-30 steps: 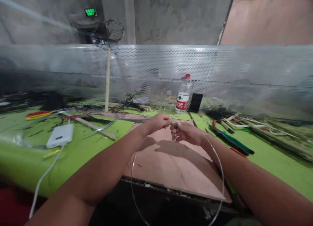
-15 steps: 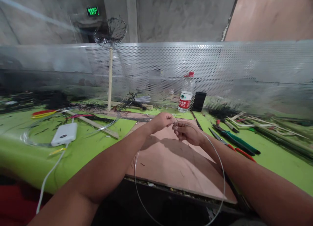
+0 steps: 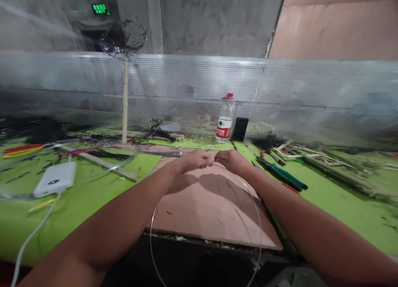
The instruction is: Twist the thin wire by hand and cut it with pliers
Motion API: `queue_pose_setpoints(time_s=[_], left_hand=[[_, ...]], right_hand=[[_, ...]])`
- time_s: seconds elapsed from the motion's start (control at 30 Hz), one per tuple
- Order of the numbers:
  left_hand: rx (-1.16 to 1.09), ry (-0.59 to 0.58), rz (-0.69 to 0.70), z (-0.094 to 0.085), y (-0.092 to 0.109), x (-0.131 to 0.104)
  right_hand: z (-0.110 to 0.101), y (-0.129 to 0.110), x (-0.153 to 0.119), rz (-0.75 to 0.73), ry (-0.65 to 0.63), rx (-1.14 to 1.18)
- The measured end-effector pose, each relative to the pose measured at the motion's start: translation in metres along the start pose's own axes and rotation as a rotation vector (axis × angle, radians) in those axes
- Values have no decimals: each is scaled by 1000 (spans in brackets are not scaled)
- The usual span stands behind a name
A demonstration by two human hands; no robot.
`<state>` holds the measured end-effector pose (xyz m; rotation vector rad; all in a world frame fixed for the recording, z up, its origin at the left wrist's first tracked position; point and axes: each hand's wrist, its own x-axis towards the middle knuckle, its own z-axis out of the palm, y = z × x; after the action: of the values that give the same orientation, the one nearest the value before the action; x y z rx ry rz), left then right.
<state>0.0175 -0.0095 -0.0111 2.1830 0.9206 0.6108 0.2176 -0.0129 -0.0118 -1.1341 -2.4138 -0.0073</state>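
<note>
A thin, pale wire (image 3: 258, 214) makes a large loop that hangs from both hands, its lower part dropping past the board's front edge and out of view. My left hand (image 3: 196, 160) is closed on the wire, fingers curled, over the pinkish wooden board (image 3: 205, 208). Close beside it, my right hand (image 3: 231, 161) is also closed, pinching the wire with its back turned up. The fingertips of the two hands nearly meet. Whether the wire ends overlap between them is too small to tell.
Behind the hands stand a water bottle (image 3: 224, 119) and a black phone (image 3: 240, 129). Green-handled pliers (image 3: 286, 175) and bamboo strips (image 3: 336, 171) lie right. A white power bank (image 3: 55, 178) lies left, near a bamboo post (image 3: 125, 102) and a wooden stick (image 3: 99, 162).
My right hand has rolled over, from fingers showing to knuckles up, and still grips the wire. The view has swung right, so everything sits further left.
</note>
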Motion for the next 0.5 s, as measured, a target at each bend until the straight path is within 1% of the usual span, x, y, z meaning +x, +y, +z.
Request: queue_pose_setpoints(time_s=[0.1, 0.23, 0.37, 0.5], left_hand=[[10, -19, 18, 0, -3, 2], [53, -16, -10, 0, -6, 3], [127, 43, -26, 2, -4, 3], [144, 129, -99, 7, 2, 2]], right_hand=[[-4, -5, -1, 5, -10, -128], [-8, -14, -2, 16, -27, -301], [-12, -24, -2, 62, -62, -450], [-13, -34, -4, 92, -87, -505]])
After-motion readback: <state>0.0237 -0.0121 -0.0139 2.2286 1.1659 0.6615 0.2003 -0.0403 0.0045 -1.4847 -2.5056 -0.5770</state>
